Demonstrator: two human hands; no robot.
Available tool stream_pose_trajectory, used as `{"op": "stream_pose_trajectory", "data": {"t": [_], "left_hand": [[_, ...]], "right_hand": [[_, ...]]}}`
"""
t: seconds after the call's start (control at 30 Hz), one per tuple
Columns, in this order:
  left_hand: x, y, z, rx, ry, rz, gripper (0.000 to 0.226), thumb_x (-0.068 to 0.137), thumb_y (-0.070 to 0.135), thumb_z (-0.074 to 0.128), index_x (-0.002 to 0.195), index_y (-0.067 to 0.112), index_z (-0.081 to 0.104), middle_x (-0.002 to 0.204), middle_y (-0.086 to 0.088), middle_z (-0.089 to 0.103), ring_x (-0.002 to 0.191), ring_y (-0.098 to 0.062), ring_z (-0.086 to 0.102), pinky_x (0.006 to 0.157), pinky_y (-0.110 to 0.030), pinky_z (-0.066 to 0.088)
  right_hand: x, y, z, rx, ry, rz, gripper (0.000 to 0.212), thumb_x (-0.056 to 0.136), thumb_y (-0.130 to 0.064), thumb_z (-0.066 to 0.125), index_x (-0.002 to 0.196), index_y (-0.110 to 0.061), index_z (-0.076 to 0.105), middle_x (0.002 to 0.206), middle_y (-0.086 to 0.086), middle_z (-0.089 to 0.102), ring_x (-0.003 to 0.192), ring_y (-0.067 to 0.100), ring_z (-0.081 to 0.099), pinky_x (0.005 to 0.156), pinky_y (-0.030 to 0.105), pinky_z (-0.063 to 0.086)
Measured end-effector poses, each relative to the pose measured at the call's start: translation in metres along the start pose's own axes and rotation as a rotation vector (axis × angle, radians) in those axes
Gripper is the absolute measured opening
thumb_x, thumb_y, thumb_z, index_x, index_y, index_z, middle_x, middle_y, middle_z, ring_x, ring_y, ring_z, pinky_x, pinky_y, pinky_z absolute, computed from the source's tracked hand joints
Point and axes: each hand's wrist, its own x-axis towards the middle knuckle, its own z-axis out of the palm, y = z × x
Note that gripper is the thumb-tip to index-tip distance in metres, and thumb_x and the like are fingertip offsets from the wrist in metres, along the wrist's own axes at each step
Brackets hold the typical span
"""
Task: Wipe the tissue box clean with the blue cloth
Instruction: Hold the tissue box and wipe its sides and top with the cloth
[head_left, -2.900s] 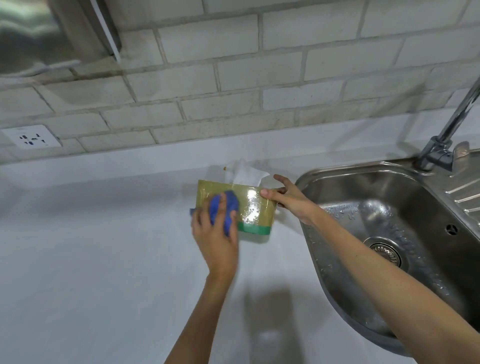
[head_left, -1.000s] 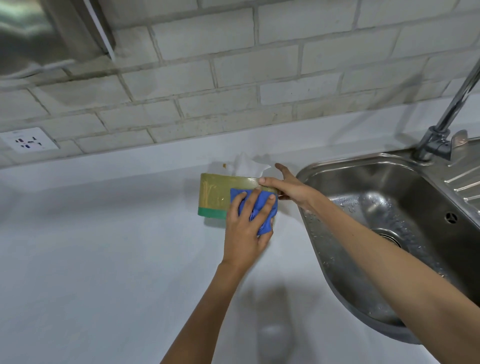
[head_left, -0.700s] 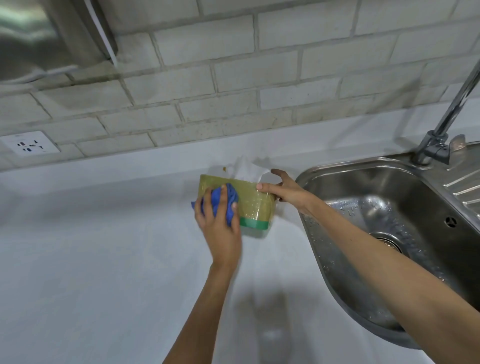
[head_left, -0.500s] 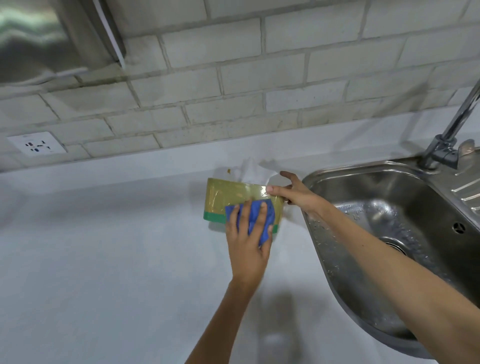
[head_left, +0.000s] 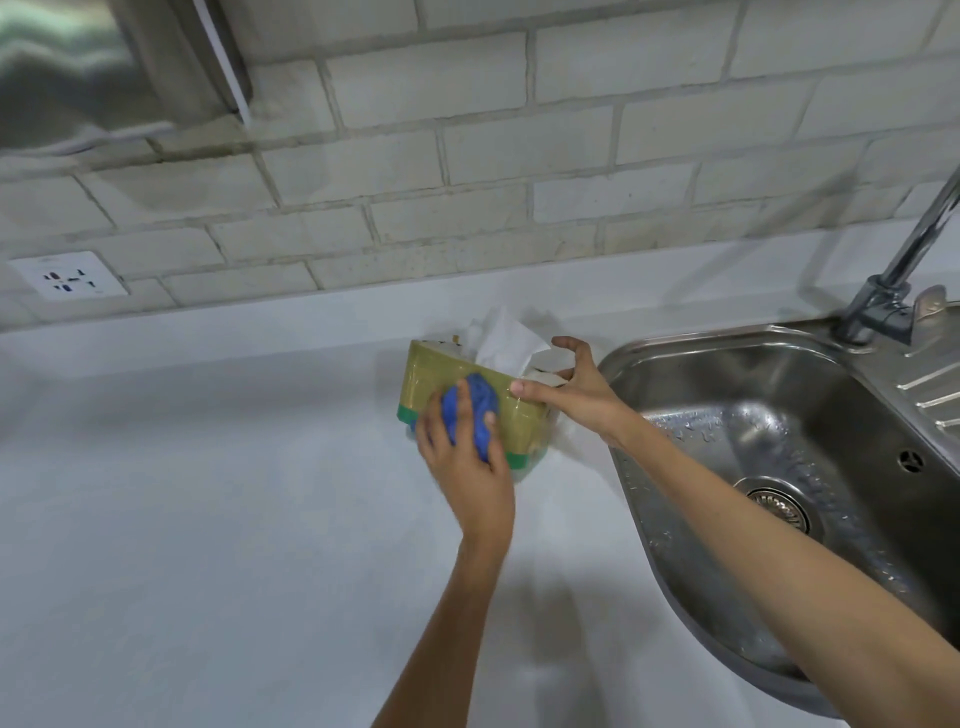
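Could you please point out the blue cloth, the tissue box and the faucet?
blue cloth (head_left: 474, 410): head view, bunched middle.
tissue box (head_left: 434, 375): head view, front face.
faucet (head_left: 922, 236): head view, spout.

The tissue box (head_left: 470, 410) is olive-gold with a green band along its lower edge, tilted on the white desk (head_left: 208, 519), a white tissue (head_left: 501, 340) sticking up from its top. The blue cloth (head_left: 475, 415), bunched up, presses against its near face.
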Motion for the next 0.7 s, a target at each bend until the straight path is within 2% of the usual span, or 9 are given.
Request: {"op": "stream_pose_trajectory", "data": {"t": [0.07,0.13,0.23,0.33,0.43,0.5,0.57,0.63,0.7], "left_hand": [[0.007,0.013,0.001,-0.081,0.041,-0.184,0.043,0.097,0.017,0.049,0.140,0.011,0.046,0.146,-0.019,0.040,0.135,-0.036,0.034,0.112,-0.052,0.031],[0.006,0.024,0.000,-0.158,0.014,-0.292,0.047,0.100,0.023,0.043,0.145,0.013,0.037,0.151,-0.017,0.033,0.140,-0.031,0.028,0.116,-0.049,0.025],[0.004,0.029,-0.009,-0.286,-0.040,-0.431,0.056,0.099,0.038,0.039,0.150,0.019,0.025,0.153,-0.012,0.030,0.141,-0.026,0.028,0.117,-0.047,0.026],[0.010,0.032,-0.020,-0.398,-0.099,-0.570,0.068,0.089,0.055,0.047,0.147,0.023,0.029,0.146,-0.010,0.040,0.133,-0.025,0.041,0.112,-0.046,0.036],[0.015,0.024,-0.032,-0.469,-0.158,-0.702,0.061,0.085,0.054,0.055,0.133,0.019,0.041,0.128,-0.012,0.056,0.114,-0.029,0.056,0.101,-0.050,0.046],[0.019,0.018,-0.039,-0.481,-0.172,-0.743,0.048,0.090,0.045,0.052,0.123,0.011,0.043,0.099,-0.016,0.058,0.085,-0.030,0.057,0.073,-0.048,0.054],[0.021,0.012,-0.045,-0.456,-0.163,-0.767,0.038,0.093,0.036,0.045,0.116,0.007,0.044,0.074,-0.013,0.049,0.059,-0.026,0.046,0.046,-0.030,0.040],[0.021,0.009,-0.050,-0.457,-0.149,-0.821,0.022,0.094,0.028,0.041,0.108,0.011,0.043,0.064,-0.005,0.045,0.049,-0.020,0.041,0.041,-0.022,0.035],[0.018,0.006,-0.054,-0.528,-0.140,-0.857,0.007,0.093,0.020,0.040,0.098,0.015,0.038,0.063,-0.005,0.041,0.050,-0.019,0.040,0.045,-0.022,0.037]], "right_hand": [[-0.009,-0.007,0.012,-0.033,0.087,-0.038,0.102,0.045,-0.057,0.083,0.127,-0.036,0.027,0.128,0.005,0.042,0.116,0.020,0.050,0.094,0.031,0.047],[-0.018,-0.015,0.024,-0.134,0.186,-0.068,0.101,0.041,-0.063,0.080,0.124,-0.036,0.029,0.122,0.002,0.040,0.113,0.019,0.048,0.102,0.040,0.042],[-0.032,-0.021,0.037,-0.276,0.294,-0.161,0.093,0.048,-0.065,0.077,0.123,-0.031,0.034,0.115,-0.001,0.039,0.108,0.020,0.049,0.104,0.039,0.036],[-0.045,-0.021,0.048,-0.335,0.335,-0.266,0.072,0.070,-0.063,0.063,0.126,-0.024,0.040,0.128,0.003,0.043,0.116,0.021,0.048,0.104,0.034,0.027],[-0.060,-0.020,0.059,-0.385,0.334,-0.369,0.060,0.086,-0.057,0.046,0.132,-0.019,0.039,0.139,0.006,0.039,0.126,0.020,0.042,0.106,0.031,0.017],[-0.072,-0.017,0.067,-0.432,0.315,-0.409,0.065,0.086,-0.056,0.041,0.137,-0.017,0.033,0.145,0.010,0.032,0.132,0.020,0.035,0.110,0.032,0.012],[-0.084,-0.014,0.076,-0.447,0.298,-0.430,0.072,0.084,-0.058,0.039,0.141,-0.015,0.029,0.149,0.014,0.026,0.138,0.023,0.027,0.112,0.033,0.009],[-0.095,-0.011,0.086,-0.443,0.268,-0.452,0.076,0.084,-0.058,0.043,0.144,-0.015,0.025,0.152,0.018,0.021,0.141,0.029,0.020,0.114,0.037,0.011],[-0.104,-0.007,0.096,-0.412,0.229,-0.466,0.076,0.085,-0.053,0.050,0.146,-0.017,0.022,0.154,0.020,0.016,0.143,0.031,0.013,0.114,0.041,0.014]]}}
